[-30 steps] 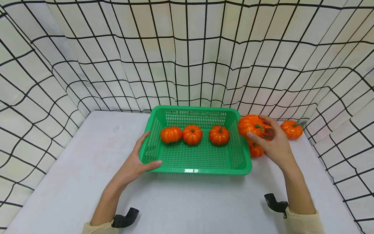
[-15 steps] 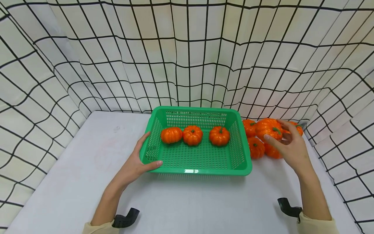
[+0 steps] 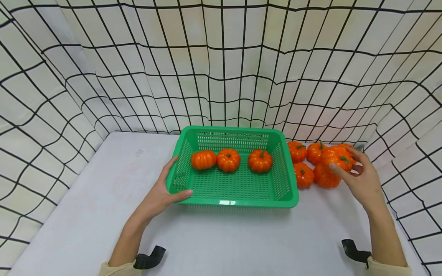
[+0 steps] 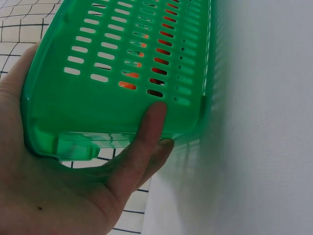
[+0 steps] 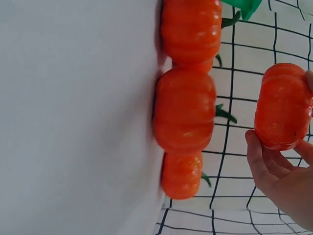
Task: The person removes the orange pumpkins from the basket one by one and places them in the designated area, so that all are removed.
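Note:
My right hand (image 3: 362, 182) holds an orange toy pumpkin (image 3: 334, 157) with a green stem between thumb and fingers, above the other pumpkins. In the right wrist view this held pumpkin (image 5: 282, 107) is raised clear of the row of pumpkins (image 5: 185, 110). At the left end of the green plastic basket (image 3: 262, 204), my left hand (image 3: 160, 197) grips the corner, thumb over the front rim. The left wrist view shows its fingers (image 4: 151, 127) against the slotted end wall. Inside the basket lie a tipped pumpkin (image 3: 203, 160) and two upright ones (image 3: 228, 160) (image 3: 260, 161).
Right of the basket several pumpkins (image 3: 304, 175) cluster on the white table (image 3: 221, 241); the held one partly hides those behind it. White walls with black netting (image 3: 224, 61) enclose the back and sides.
My right hand has carried its pumpkin rightward, away from the basket's right rim and over the cluster, uncovering pumpkins beside the basket. The left hand and basket have stayed put.

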Action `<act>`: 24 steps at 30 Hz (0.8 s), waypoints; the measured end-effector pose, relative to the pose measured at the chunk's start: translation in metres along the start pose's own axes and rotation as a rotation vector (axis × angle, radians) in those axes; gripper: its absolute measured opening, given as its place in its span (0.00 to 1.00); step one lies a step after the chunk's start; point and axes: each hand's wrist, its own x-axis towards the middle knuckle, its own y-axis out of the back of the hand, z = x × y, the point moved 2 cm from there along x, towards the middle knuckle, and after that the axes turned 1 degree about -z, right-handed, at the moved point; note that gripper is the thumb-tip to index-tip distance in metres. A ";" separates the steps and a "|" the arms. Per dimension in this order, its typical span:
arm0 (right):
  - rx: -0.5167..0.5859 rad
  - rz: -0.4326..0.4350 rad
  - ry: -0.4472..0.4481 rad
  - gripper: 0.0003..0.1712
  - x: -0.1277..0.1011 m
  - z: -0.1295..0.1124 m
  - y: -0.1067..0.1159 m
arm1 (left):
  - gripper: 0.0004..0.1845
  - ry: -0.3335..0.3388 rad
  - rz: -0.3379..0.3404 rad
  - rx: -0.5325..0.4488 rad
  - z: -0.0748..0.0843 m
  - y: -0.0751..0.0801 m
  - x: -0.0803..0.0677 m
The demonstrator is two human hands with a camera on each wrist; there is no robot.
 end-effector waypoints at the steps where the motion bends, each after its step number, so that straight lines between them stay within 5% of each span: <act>1: -0.006 0.004 -0.014 0.50 0.000 0.003 0.001 | 0.60 0.000 0.000 0.000 0.000 0.000 0.000; 16: -0.102 0.050 -0.215 0.53 0.003 0.044 0.029 | 0.60 -0.007 0.003 0.004 -0.001 0.000 0.000; 24: -0.139 -0.015 -0.271 0.56 0.002 0.061 0.034 | 0.60 -0.002 0.007 -0.002 -0.001 -0.001 0.000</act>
